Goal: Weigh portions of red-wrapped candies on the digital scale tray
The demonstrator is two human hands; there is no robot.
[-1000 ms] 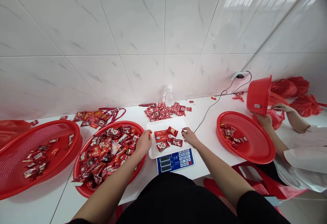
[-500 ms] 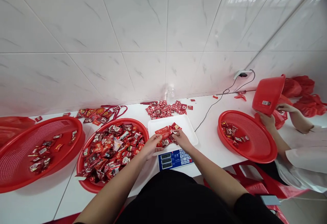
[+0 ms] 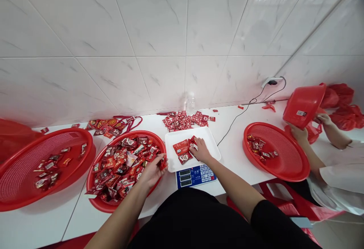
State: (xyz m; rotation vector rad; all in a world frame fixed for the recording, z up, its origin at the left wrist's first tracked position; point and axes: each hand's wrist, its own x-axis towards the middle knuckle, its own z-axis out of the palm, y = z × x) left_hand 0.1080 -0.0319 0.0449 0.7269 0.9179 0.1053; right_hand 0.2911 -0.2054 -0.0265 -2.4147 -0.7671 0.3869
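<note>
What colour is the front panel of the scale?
The panel is blue with pale keys; the head view shows it.

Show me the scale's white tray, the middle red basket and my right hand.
white tray (image 3: pixel 211 141), head view, bare right corner.
middle red basket (image 3: pixel 105 205), head view, near rim.
right hand (image 3: pixel 201 150), head view, back of hand.

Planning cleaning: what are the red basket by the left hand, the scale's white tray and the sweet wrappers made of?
Basket: likely moulded plastic, glossy rim, mesh wall. Tray: probably plastic, smooth, matte white. Wrappers: seemingly plastic film, shiny, crinkled.
</note>
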